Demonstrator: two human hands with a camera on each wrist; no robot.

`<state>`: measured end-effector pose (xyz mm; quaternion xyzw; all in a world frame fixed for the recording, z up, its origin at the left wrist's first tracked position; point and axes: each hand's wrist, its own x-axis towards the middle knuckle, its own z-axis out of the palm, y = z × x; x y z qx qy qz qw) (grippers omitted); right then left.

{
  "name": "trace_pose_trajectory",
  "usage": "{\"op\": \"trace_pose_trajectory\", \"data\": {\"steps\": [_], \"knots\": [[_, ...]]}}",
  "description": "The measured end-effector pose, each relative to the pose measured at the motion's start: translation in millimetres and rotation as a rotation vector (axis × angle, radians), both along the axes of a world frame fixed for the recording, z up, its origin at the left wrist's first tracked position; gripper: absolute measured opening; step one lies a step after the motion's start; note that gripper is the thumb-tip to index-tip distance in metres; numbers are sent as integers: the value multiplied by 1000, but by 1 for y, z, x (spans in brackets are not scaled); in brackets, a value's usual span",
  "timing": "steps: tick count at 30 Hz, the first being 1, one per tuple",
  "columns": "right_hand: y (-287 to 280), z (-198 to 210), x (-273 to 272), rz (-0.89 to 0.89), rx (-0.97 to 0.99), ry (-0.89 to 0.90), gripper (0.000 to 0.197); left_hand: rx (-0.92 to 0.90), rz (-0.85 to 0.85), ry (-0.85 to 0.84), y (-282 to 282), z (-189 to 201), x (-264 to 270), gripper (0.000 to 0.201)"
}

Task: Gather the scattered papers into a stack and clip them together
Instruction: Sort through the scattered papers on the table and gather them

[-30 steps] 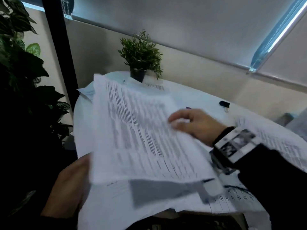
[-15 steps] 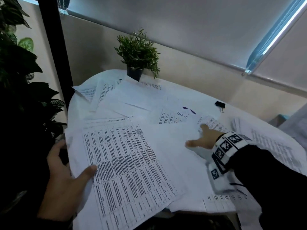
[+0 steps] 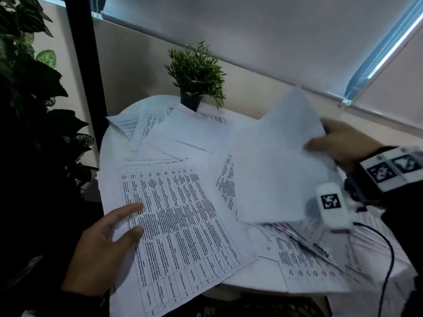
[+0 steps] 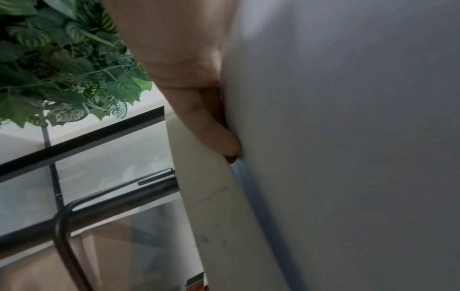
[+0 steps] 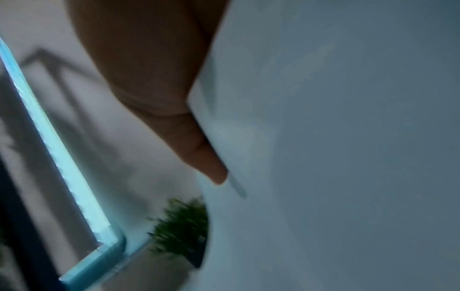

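My left hand (image 3: pixel 109 243) holds a printed sheet with a table of text (image 3: pixel 183 225) by its left edge, thumb on top, fingers hidden beneath; the left wrist view shows my thumb (image 4: pixel 199 110) pressed against that paper (image 4: pixel 348 137). My right hand (image 3: pixel 341 140) pinches a blank white sheet (image 3: pixel 274 161) by its right edge and holds it raised and tilted over the table. In the right wrist view my thumb (image 5: pixel 199 157) lies on that sheet (image 5: pixel 348 137). Several more printed papers (image 3: pixel 190 131) lie scattered over the white round table (image 3: pixel 107 156). No clip shows.
A small potted plant (image 3: pixel 194 74) stands at the table's far edge. Large dark leafy plants (image 3: pixel 27 92) fill the left side beside a black post (image 3: pixel 82 65). A wall and window blind (image 3: pixel 251 30) lie behind. A black cable (image 3: pixel 386 266) hangs from my right wrist.
My right hand has gone from reaching flat over the papers to lifting a blank sheet up at the right. The left hand still holds the printed sheet, slightly shifted.
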<state>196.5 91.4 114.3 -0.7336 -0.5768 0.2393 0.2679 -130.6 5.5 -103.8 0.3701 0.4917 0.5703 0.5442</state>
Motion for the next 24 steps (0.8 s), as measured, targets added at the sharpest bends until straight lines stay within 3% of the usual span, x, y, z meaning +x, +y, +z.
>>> {"op": "trace_pose_trajectory", "data": {"steps": [3,6,8,11,13,15,17,18,21,22,24], "knots": [[-10,24,-57,208,147,-230,55,5,12,31,1,-2,0,37],[-23,-4,-133,390,-35,-383,49,30,50,37,1,11,7,29],[-32,-37,-181,475,-203,-301,53,16,70,-87,-2,28,12,21],[-45,-85,-223,467,-472,-24,55,-9,-11,-306,-4,21,9,77],[-52,-105,-234,413,-646,286,38,20,-43,-465,-3,17,4,89],[-46,-115,-229,392,-605,324,35,38,20,-349,-1,13,3,74],[-30,-115,-205,441,-487,59,60,66,111,-161,-1,9,3,34],[-22,-113,-188,442,-405,-93,66,74,149,-102,0,7,4,28],[-6,-112,-133,346,-218,-275,79,165,117,-92,-3,11,5,52],[-3,-114,-118,328,-215,-250,91,205,138,-18,-4,21,4,65],[-2,-116,-94,316,-243,38,114,319,171,198,-4,43,1,72]]}}
